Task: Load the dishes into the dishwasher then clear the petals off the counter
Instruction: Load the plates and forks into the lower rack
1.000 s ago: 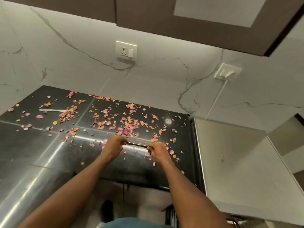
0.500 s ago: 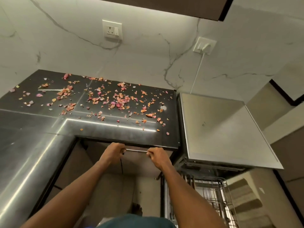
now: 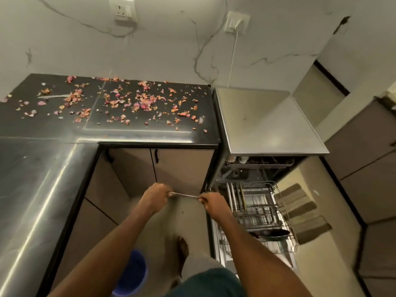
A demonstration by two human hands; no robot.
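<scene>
A thin metal utensil [image 3: 185,195] spans between my hands, below counter height in front of the cabinet doors. My left hand [image 3: 155,197] grips one end and my right hand [image 3: 212,203] pinches the other. Just right of my right hand stands the open dishwasher [image 3: 267,125], its lower wire rack [image 3: 287,221] pulled out, with upright plates at the back and a dark dish at the front. Pink and orange petals [image 3: 141,103] lie scattered over the black counter [image 3: 53,133]. Another pale utensil [image 3: 54,96] lies on the counter at the far left.
A blue bucket [image 3: 134,273] sits on the floor by my foot. Beige cabinet doors [image 3: 182,168] close the space under the counter. A plugged wall socket [image 3: 236,22] and a striped floor mat [image 3: 304,211] are on the dishwasher's side.
Both hands came down and back from the counter top with the utensil, to below the counter edge. My view tilted down, bringing the pulled-out rack into sight.
</scene>
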